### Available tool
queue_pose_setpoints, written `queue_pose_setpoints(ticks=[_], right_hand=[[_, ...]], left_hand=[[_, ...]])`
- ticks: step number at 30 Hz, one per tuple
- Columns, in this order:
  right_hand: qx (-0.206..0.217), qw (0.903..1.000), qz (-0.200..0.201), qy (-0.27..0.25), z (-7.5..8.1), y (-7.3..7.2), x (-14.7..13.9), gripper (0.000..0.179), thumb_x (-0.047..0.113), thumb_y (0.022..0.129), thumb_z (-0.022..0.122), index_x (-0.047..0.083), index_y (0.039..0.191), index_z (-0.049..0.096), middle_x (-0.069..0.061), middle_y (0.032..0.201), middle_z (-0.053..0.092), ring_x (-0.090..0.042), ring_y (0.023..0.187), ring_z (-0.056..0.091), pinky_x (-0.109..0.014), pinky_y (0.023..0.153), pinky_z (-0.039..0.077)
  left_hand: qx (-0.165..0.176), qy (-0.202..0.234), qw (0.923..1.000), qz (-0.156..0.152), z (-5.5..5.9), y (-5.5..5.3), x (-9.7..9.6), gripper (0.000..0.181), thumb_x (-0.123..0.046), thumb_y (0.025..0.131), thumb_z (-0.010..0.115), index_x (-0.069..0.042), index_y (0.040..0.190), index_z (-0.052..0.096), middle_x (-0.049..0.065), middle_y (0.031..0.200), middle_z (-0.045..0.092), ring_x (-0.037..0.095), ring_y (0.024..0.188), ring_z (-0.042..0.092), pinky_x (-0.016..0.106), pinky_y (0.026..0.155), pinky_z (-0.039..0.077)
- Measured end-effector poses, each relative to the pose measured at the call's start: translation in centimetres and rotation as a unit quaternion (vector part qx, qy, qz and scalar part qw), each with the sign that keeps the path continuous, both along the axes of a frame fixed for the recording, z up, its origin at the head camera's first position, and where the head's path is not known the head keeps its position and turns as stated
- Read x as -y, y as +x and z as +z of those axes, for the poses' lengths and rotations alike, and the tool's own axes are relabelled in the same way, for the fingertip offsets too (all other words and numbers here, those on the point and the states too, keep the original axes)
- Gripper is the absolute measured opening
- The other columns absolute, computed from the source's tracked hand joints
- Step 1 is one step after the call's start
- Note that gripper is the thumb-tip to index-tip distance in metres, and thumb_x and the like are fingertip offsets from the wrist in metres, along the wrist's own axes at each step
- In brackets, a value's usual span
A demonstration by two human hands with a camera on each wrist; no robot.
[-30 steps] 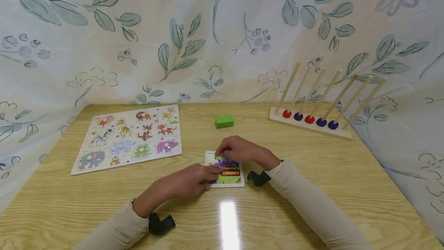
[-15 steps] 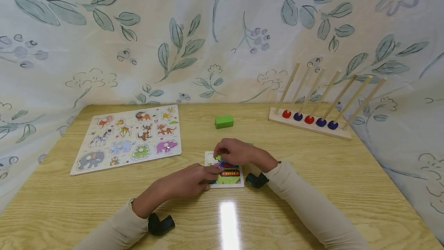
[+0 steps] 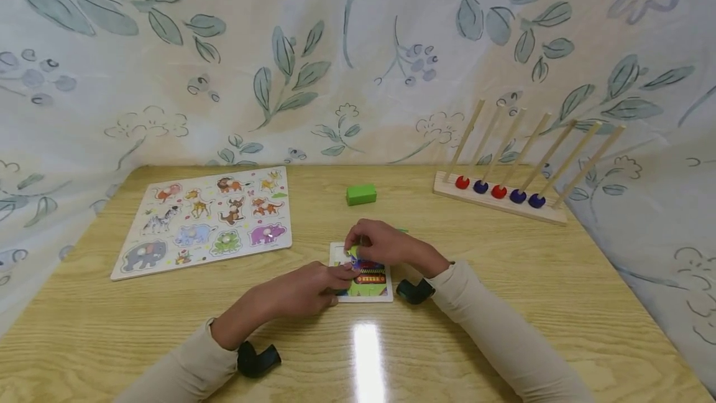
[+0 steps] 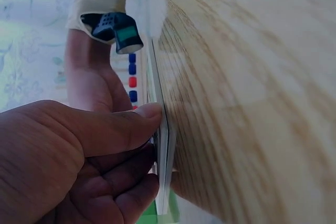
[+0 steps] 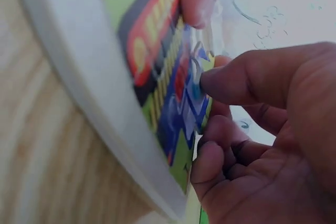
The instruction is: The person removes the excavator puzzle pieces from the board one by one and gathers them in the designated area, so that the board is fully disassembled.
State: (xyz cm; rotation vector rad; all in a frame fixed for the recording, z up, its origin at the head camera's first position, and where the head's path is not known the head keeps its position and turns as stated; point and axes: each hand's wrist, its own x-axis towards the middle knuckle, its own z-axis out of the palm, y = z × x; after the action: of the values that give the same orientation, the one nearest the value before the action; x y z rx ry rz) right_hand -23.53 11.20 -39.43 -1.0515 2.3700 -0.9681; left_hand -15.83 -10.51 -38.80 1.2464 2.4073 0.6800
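Note:
A small jigsaw puzzle (image 3: 369,291) in a white-edged tray lies at the middle of the table, its picture showing an orange-red tracked vehicle on green. My left hand (image 3: 304,290) holds the tray at its left side; in the left wrist view the thumb (image 4: 131,127) presses the tray's edge and the other fingers are bent. Over the puzzle's upper part, my right hand (image 3: 386,243) pinches a yellow-green and blue puzzle piece (image 3: 353,252) between thumb and fingers. Whether that piece sits fully flat cannot be told. Both hands cover parts of the picture.
An animal peg puzzle board (image 3: 209,247) lies at the left. A green block (image 3: 361,194) stands behind the jigsaw. At the back right is a wooden rack (image 3: 492,201) with upright rods and red and blue beads. A patterned cloth (image 3: 358,79) hangs behind the table.
My right hand has shifted slightly left over the puzzle's upper part, still pinching the piece. A small green sliver now shows behind that hand. The left hand stays on the tray.

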Motion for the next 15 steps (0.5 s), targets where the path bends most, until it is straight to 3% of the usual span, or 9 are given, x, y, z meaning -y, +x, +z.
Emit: queue_pose_setpoints(ticks=[7, 15], right_hand=[[0.053, 0.9980, -0.012, -0.031, -0.4, -0.2, -0.7, 0.021, -0.006, 0.092, 0.057, 0.007, 0.105, 0.066, -0.003, 0.102, 0.058, -0.015, 0.078, 0.052, -0.026, 0.068, 0.047], [0.023, 0.9975, 0.003, -0.067, -0.6, -0.3, -1.4, 0.020, -0.005, 0.090, 0.059, 0.006, 0.103, 0.067, -0.001, 0.099, 0.059, -0.014, 0.080, 0.049, -0.025, 0.070, 0.045]], left_hand=[[0.022, -0.003, 0.9998, 0.000, 0.0, 0.0, -0.1, 0.040, 0.001, 0.093, 0.062, 0.003, 0.133, 0.057, 0.009, 0.146, 0.046, 0.022, 0.135, 0.040, 0.036, 0.103, 0.041], [0.026, -0.004, 0.9996, 0.007, 0.0, 0.0, -0.1, 0.041, 0.001, 0.093, 0.061, 0.002, 0.134, 0.057, 0.008, 0.146, 0.045, 0.022, 0.135, 0.039, 0.038, 0.103, 0.041]])
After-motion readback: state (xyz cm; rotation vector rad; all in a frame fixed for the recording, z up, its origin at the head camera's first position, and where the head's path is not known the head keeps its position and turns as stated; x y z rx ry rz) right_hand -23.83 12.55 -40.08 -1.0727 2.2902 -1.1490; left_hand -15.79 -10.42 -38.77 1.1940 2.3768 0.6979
